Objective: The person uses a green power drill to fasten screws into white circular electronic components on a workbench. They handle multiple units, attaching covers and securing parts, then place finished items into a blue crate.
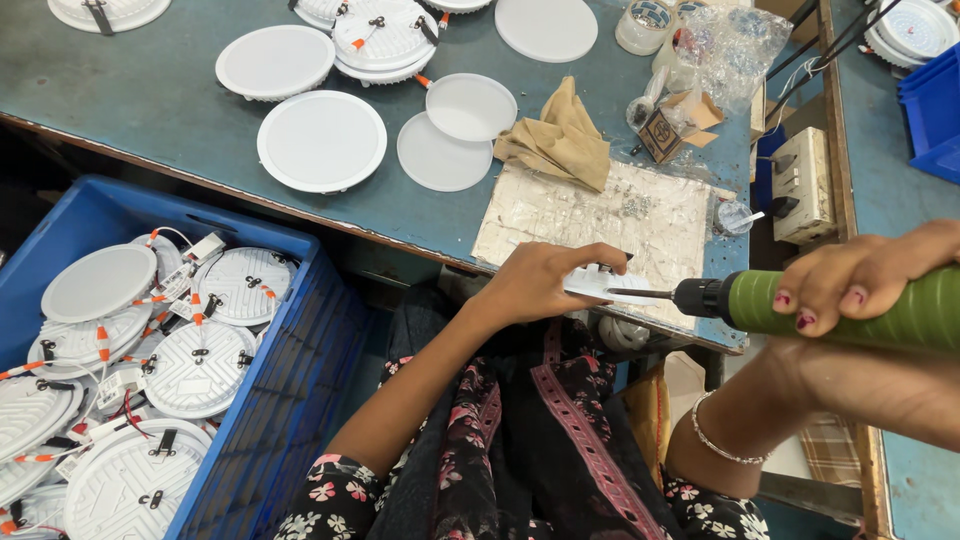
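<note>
My left hand (545, 280) grips a small white plastic part (600, 283) at the near edge of the blue-green workbench (130, 95). My right hand (860, 285) is wrapped around a green electric screwdriver (850, 305) held level. Its black chuck and thin bit (640, 293) point left, and the bit tip touches the white part beside my left fingers. A pale, worn work pad (600, 215) lies on the bench just behind the part.
A blue crate (290, 400) at my lower left holds several round white lamp housings with red-and-white wires. More round white lamp discs (322, 140), a tan cloth (560, 140), a small cardboard box (662, 135), plastic bags and a white switch box (803, 185) sit on the bench.
</note>
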